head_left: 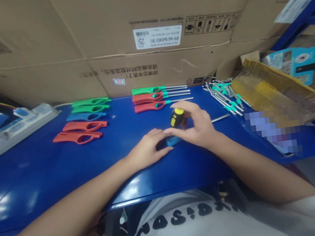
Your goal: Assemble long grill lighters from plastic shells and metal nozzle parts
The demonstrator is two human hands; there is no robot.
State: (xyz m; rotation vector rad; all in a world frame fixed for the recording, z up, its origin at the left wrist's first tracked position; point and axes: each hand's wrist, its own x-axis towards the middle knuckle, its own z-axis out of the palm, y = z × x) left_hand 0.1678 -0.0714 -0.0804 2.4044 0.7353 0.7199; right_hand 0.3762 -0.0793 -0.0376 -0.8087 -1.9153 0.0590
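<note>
A blue lighter body lies on the blue table, partly covered by both hands, with a metal tube reaching out to the right. My left hand is closed on the body's left part. Upright over it stands a yellow and black screwdriver, its handle gripped by my right hand. The screwdriver's tip is hidden. Behind the hands lie red lighters and a green one, each with a metal tube. Red, blue and green handles without tubes lie at the left.
Metal tubes with green parts are heaped at the right, beside a taped cardboard box. White power strips run along the left side. A large cardboard sheet stands behind the blue table.
</note>
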